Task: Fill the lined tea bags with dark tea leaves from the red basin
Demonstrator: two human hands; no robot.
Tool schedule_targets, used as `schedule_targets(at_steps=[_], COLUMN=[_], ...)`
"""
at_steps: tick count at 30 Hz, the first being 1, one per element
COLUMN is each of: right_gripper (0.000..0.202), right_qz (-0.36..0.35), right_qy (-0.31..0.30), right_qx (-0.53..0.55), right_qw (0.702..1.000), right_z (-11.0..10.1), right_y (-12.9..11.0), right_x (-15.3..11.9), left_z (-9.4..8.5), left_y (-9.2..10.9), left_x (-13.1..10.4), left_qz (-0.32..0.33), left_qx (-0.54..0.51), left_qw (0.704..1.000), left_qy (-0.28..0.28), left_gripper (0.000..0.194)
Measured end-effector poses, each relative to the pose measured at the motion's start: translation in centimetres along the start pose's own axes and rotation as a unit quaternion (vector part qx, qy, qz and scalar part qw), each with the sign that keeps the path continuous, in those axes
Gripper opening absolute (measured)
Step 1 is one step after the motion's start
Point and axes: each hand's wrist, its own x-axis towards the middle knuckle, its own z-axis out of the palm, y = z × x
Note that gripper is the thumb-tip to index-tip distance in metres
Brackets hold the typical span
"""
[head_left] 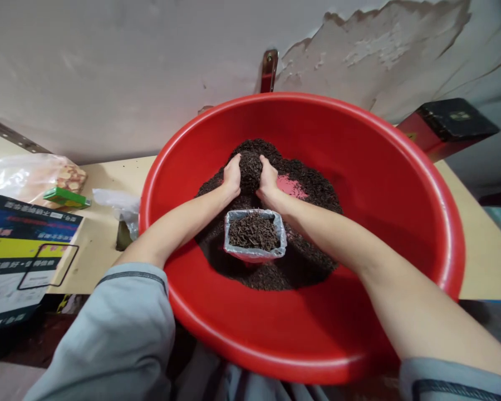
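Inside a large red plastic basin (384, 167) lies a heap of dark, twisted dried tea leaves (317, 184). My left hand (232, 177) and my right hand (268, 175) are cupped toward each other around a mound of these leaves, near the far side of the heap. Fingers of both hands are partly buried or hidden by the leaves. Just nearer to me, between my forearms, stands a small open box (255, 253) with a clear plastic liner folded over its rim, filled with tea leaves. A patch of pinkish basin floor shows beside my right hand.
The basin rests on a pale wooden table (484, 250) against a peeling wall. To the left are a printed carton (25, 250), a small green box (67, 197) and clear plastic bags (29, 172). A red tin with a black lid (459, 120) stands behind the basin's right rim.
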Motion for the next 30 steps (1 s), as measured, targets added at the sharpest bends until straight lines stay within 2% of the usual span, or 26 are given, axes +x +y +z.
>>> schedule_targets(at_steps=[3,6,9,12,14,17,20,21,22,23,24,26,27,28,30], right_gripper=[0.024,0.022,0.024,0.024,0.023,0.026,0.038,0.043,0.047,0.053,0.061,0.085,0.096,0.101,0.100], right_qz=[-0.029,-0.085,-0.120,-0.108,-0.095,-0.095,-0.115,-0.137,-0.170,-0.212,-0.257,-0.323,-0.342,-0.356,-0.379], right_qy=[-0.012,-0.040,-0.069,-0.101,-0.145,-0.212,-0.285,-0.317,-0.352,-0.386,-0.412,-0.435,-0.436,-0.434,-0.433], right_qx=[0.033,0.008,-0.030,-0.062,-0.093,-0.151,-0.204,-0.237,-0.290,-0.359,-0.437,-0.580,-0.629,-0.663,-0.698], right_qw=[0.999,0.996,0.990,0.987,0.980,0.961,0.929,0.908,0.874,0.823,0.757,0.608,0.545,0.496,0.427], right_z=[0.8,1.0,0.2,-1.4,-2.7,-4.4,-5.6,-6.1,-6.5,-7.0,-7.5,-8.5,-9.0,-9.4,-9.9], right_y=[-2.8,-5.4,-7.3,-8.4,-8.8,-9.8,-11.4,-12.0,-12.5,-12.8,-13.0,-12.8,-12.5,-12.1,-11.2], right_x=[-1.4,-3.8,-7.0,-10.8,-13.0,-15.4,-16.7,-17.1,-17.3,-17.6,-17.9,-18.6,-18.9,-19.1,-19.3], left_z=[1.7,2.5,2.0,0.3,-1.2,-3.4,-4.9,-5.3,-5.6,-5.9,-6.2,-6.7,-7.0,-7.2,-7.4], left_y=[2.6,5.2,7.1,8.3,8.9,10.3,11.9,12.2,12.4,12.3,12.0,10.9,10.1,9.3,7.9], left_x=[-2.3,-5.6,-9.5,-13.0,-14.9,-17.1,-18.6,-18.9,-19.1,-19.2,-19.2,-19.1,-19.2,-19.3,-19.8], left_qz=[0.012,0.029,0.058,0.066,0.089,0.153,0.177,0.185,0.199,0.219,0.240,0.271,0.280,0.288,0.309], left_qx=[-0.047,-0.035,0.010,0.094,0.184,0.319,0.367,0.376,0.396,0.429,0.475,0.584,0.635,0.676,0.736], left_qw=[0.999,0.998,0.996,0.984,0.961,0.897,0.847,0.838,0.824,0.801,0.767,0.669,0.613,0.562,0.477], left_qy=[-0.007,-0.039,-0.073,-0.139,-0.185,-0.266,-0.342,-0.349,-0.353,-0.355,-0.358,-0.372,-0.378,-0.380,-0.367], left_gripper=[0.014,0.007,0.003,0.003,0.008,0.014,0.017,0.023,0.033,0.049,0.068,0.103,0.111,0.114,0.106])
